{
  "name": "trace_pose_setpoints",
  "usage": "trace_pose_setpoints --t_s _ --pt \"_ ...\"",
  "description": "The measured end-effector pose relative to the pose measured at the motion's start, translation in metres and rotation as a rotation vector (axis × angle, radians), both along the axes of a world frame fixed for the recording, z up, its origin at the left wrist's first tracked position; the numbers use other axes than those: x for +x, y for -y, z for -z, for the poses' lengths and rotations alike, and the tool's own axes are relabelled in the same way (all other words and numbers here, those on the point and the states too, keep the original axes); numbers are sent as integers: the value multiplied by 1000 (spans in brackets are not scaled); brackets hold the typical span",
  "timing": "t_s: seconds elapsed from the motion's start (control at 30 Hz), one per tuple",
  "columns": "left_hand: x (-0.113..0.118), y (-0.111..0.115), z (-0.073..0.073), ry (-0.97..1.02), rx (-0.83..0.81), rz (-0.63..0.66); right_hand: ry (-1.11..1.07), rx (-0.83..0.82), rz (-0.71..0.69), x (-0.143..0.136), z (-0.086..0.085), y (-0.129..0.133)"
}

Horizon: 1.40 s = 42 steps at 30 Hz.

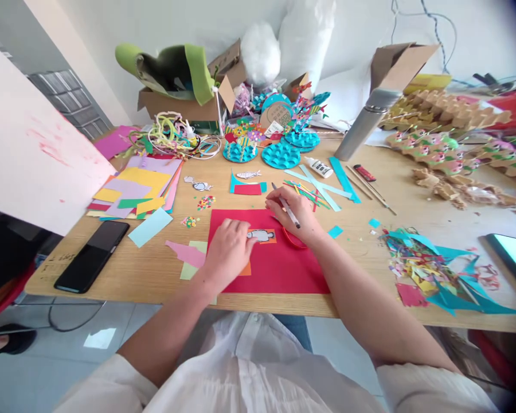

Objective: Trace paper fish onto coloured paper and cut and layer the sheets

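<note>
My right hand (pixel 298 215) is closed around a pen (pixel 289 212), held above the red sheet (pixel 301 272). Below that hand, red scissor handles (pixel 293 238) partly show; the rest is hidden. My left hand (pixel 227 246) lies on the red sheet with its fingers resting down, the thumb at the edge of a small cut-out figure (pixel 261 236) drawn in black outline. This figure lies on a piece of orange paper (pixel 274 240). Another orange piece (pixel 246 269) shows from under my left wrist.
Colored paper (pixel 141 178) is stacked at left, near a black phone (pixel 92 258). Paper scraps (pixel 430 269) lie at right. Behind stand a glue bottle (pixel 319 167), blue egg-tray pieces (pixel 281 155) and a grey flask (pixel 367 127). A white board (pixel 38 137) juts in at left.
</note>
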<state>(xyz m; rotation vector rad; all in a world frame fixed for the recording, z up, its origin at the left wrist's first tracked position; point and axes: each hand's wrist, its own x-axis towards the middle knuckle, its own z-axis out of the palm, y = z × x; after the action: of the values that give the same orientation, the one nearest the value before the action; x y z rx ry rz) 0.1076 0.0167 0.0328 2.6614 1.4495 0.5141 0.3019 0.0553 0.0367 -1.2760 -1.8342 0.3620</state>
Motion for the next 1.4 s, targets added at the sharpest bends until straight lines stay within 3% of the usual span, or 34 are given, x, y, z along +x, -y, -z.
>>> trace_pose_setpoints --t_s 0.2,0.37,0.6,0.83,1.4 --pt "-33 -4 11 83 -31 -9 139 -208 -300 11 -10 2" --pt "-38 9 21 136 -30 38 379 -331 -388 3 -11 8" --pt "-38 12 28 132 -52 90 588 -394 -377 -14 -9 8" --pt "-38 11 32 130 -34 101 599 -422 -375 -13 -2 3" --pt "-39 12 36 139 -15 99 603 -404 -319 -19 -8 7"
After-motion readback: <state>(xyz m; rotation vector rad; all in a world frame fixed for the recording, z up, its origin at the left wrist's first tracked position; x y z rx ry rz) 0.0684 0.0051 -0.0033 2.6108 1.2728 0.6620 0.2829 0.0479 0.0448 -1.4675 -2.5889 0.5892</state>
